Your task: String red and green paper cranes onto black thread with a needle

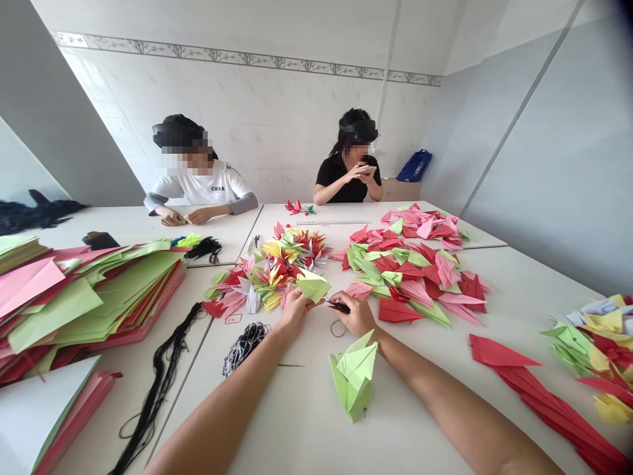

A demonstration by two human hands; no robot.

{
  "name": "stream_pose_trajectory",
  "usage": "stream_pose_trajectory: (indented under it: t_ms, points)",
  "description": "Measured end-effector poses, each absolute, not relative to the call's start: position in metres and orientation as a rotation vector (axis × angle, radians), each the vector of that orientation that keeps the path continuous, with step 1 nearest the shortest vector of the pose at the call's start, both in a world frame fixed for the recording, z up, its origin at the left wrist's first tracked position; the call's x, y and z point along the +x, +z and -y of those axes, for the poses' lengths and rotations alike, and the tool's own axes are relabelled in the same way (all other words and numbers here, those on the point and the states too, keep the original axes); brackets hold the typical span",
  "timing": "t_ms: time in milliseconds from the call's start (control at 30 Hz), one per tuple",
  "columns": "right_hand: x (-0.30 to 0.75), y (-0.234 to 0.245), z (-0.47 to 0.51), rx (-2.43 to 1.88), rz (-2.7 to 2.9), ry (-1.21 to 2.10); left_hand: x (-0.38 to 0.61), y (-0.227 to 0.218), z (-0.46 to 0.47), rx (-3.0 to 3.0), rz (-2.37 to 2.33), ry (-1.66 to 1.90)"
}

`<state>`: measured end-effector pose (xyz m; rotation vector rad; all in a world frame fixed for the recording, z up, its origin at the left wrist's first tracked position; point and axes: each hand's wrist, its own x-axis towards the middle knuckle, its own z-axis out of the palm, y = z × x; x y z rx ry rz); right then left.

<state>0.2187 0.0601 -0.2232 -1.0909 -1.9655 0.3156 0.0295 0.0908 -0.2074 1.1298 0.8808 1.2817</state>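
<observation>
My left hand pinches a light green folded paper near the middle of the table. Just to its right, my right hand is closed on a small dark pointed tool, its tip close to the paper; the exact kind is hard to make out. Below that hand shows a thin dark loop. Between my forearms stands a larger light green origami piece. Beyond my left hand lies a heap of colourful folded paper cranes. A bundle of black-and-white cord rests beside my left forearm.
Red, green and pink folded papers spread at right. Paper stacks and black strings lie at left. Red folded strips and another colourful heap sit far right. Two people sit across the table.
</observation>
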Motion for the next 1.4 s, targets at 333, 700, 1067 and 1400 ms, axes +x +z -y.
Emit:
stream_pose_trajectory:
  t_ms: [333, 700, 1067, 1400]
  points:
    - [0.217, -0.223, -0.06, -1.084, 1.927, 0.344, 0.032, -0.2, -0.084, 1.166, -0.824, 1.203]
    - [0.215, -0.219, -0.06, -1.114, 1.805, 0.419, 0.036, -0.204, -0.087, 1.271, -0.832, 1.203]
    - [0.218, -0.226, -0.061, -1.202, 1.848, 0.235, 0.038, -0.199, -0.083, 1.259, -0.829, 1.195]
    - [0.22, -0.228, -0.059, -1.186, 1.88, 0.061, 0.035, -0.197, -0.081, 1.255, -0.824, 1.183]
